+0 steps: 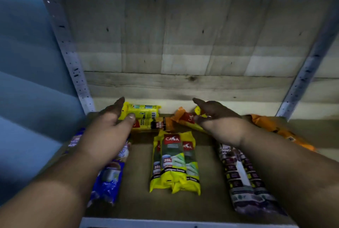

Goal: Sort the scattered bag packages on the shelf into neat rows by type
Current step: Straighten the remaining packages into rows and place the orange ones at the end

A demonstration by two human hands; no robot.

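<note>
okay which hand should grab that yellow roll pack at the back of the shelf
Left. The left hand is open right beside the yellow roll pack, thumb nearly on it; the right hand hovers over the orange packages.

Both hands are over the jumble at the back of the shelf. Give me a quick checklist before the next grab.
1. Left hand empty and open: ok.
2. Right hand empty: ok; fingers spread above the orange packages.
3. Yellow stack in the middle, lined up: ok.
4. Back packages sorted: not ok; yellow package and orange ones lie crossed.
5. Blue packages under left forearm: cannot tell.
6. Dark packages on the right in a row: ok.
</note>
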